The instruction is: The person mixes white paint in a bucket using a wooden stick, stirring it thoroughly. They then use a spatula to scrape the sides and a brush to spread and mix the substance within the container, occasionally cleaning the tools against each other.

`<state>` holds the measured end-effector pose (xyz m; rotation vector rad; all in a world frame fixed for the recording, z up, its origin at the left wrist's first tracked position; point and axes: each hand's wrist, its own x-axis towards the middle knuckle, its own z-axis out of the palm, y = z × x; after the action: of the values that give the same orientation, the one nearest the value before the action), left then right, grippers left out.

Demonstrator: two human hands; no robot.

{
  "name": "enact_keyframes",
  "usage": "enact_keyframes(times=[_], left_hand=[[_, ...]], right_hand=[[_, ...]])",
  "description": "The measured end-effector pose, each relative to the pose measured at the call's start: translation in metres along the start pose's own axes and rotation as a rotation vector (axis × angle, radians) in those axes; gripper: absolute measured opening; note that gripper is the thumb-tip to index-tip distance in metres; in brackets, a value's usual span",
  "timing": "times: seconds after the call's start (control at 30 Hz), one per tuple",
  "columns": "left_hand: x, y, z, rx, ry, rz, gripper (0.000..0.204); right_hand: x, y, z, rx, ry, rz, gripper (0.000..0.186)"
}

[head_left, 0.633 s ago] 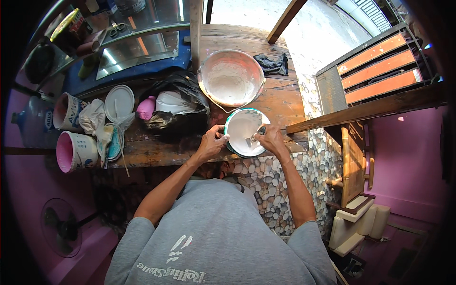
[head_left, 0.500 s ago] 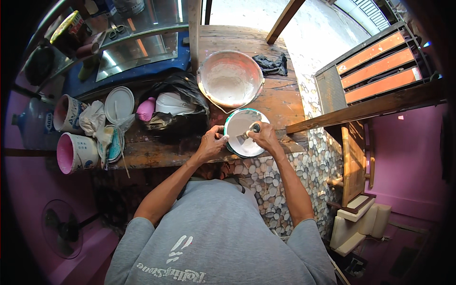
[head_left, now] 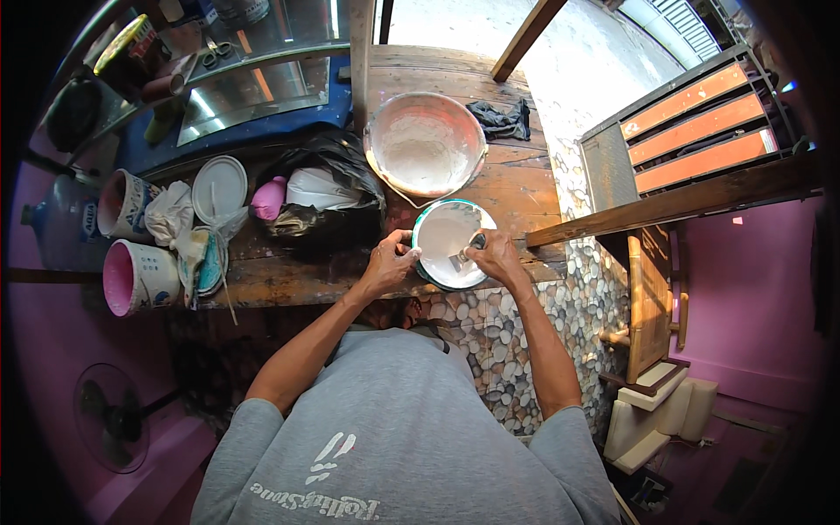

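Note:
A white bucket with a green rim [head_left: 437,229] holds pale, creamy material and stands at the wooden table's front edge. My left hand [head_left: 392,262] grips its left rim with curled fingers. My right hand [head_left: 496,258] is closed on the handle of a scraper [head_left: 461,260], whose blade is inside the bucket. Behind sits a larger pail [head_left: 424,147] with a wire handle and white powder inside. To the left lies an open black plastic bag [head_left: 324,153] with pink and white packs in it.
Paint buckets [head_left: 131,278], a lid [head_left: 219,188] and plastic wrappings [head_left: 168,214] crowd the table's left end. A dark cloth [head_left: 499,120] lies at back right. A wooden beam [head_left: 674,198] runs along the right; glass shelving [head_left: 254,96] stands back left.
The scraper and my right hand have shifted slightly within the bucket, down a little since half a second ago. My left hand stays on the rim.

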<state>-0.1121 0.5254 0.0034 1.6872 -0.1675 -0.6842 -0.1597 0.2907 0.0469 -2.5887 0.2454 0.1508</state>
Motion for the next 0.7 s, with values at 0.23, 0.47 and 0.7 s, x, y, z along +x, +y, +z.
enact_keyframes(times=[0.23, 0.47, 0.7], left_hand=[[0.003, -0.005, 0.002, -0.018, 0.0, 0.002, 0.034], [0.001, -0.004, 0.001, 0.003, 0.027, 0.007, 0.034], [0.0, 0.002, -0.001, 0.029, -0.024, -0.024, 0.036]], right_hand=[[0.023, -0.018, 0.023, 0.139, 0.126, 0.023, 0.031], [0.03, -0.022, 0.026, 0.127, 0.2, -0.011, 0.026], [0.002, -0.021, 0.024, 0.081, 0.039, -0.076, 0.03]])
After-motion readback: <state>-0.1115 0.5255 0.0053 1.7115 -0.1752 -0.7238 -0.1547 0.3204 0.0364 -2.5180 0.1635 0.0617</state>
